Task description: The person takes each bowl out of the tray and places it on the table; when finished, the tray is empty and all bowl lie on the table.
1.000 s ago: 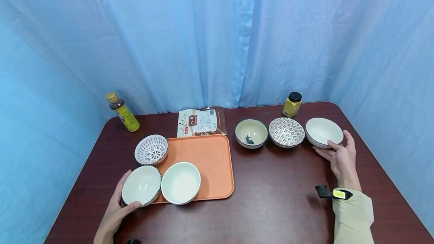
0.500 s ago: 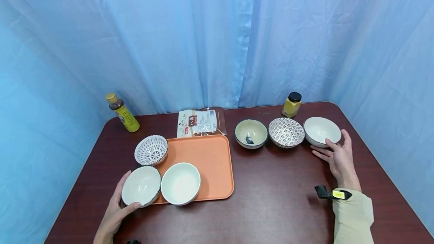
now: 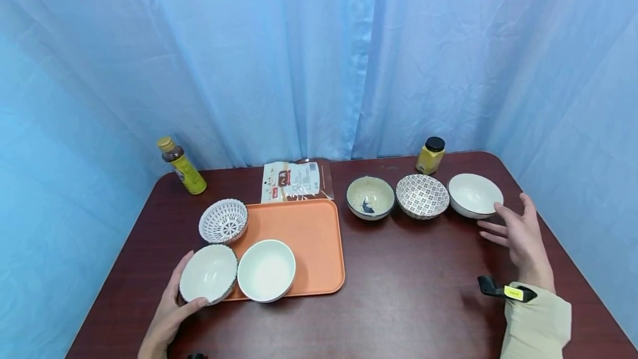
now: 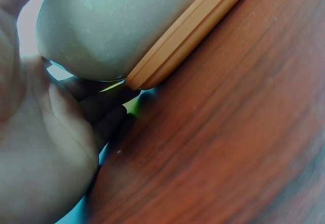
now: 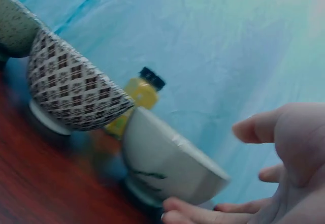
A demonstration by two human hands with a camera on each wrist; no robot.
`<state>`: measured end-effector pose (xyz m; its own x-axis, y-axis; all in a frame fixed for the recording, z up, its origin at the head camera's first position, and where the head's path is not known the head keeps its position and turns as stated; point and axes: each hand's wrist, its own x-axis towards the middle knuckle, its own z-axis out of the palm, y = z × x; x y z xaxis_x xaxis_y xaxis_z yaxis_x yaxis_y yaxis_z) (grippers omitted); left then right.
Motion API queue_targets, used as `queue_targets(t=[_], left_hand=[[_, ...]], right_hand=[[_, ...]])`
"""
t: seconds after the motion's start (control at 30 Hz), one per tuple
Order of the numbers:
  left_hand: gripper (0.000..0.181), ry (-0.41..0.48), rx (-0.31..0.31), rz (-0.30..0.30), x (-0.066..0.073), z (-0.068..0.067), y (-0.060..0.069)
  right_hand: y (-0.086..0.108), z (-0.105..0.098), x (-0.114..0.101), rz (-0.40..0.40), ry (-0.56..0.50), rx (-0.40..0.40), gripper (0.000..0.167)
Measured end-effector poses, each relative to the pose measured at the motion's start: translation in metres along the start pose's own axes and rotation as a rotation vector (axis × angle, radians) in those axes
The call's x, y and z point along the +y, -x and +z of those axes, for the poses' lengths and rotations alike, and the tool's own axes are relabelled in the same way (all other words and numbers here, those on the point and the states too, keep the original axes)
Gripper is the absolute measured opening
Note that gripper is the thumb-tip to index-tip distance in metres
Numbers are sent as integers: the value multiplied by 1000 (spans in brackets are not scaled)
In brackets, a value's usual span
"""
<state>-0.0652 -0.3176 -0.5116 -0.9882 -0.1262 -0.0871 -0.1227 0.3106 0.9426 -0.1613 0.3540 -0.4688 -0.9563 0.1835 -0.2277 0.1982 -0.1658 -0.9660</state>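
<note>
My left hand (image 3: 169,306) grips a white bowl (image 3: 208,274) at the tray's front left corner, thumb at its near rim and fingers round its left side. In the left wrist view that bowl (image 4: 117,26) rests against the tray's edge (image 4: 188,36). My right hand (image 3: 523,240) is beside another white bowl (image 3: 476,195) at the far right, its fingers spread and relaxed. In the right wrist view a fingertip is close to the base of this bowl (image 5: 167,158); whether it touches cannot be told.
An orange tray (image 3: 319,248) bears part of a pale bowl (image 3: 266,270); a patterned bowl (image 3: 223,221) overlaps its left edge. Right of it stand a speckled bowl (image 3: 370,197) and a checked bowl (image 3: 422,196). Behind are a bottle (image 3: 186,173), a packet (image 3: 294,181) and a yellow jar (image 3: 430,155).
My right hand has drawn back to the right from the far right bowl, which earlier shifted slightly left toward the checked bowl. The left hand has stayed in place on its bowl.
</note>
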Motion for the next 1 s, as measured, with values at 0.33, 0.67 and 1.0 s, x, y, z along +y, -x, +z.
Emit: queue_targets(t=[0.33,0.67,1.0], left_hand=[[99,-3,1,10,0,0,0],[100,-14,-8,-42,0,-1,-2],[100,-16,-7,-37,0,-2,-2]], right_hand=[[29,3,-34,-94,350,13,90],[47,33,-56,-275,131,-158,83],[56,90,-60,-338,112,-354,70]])
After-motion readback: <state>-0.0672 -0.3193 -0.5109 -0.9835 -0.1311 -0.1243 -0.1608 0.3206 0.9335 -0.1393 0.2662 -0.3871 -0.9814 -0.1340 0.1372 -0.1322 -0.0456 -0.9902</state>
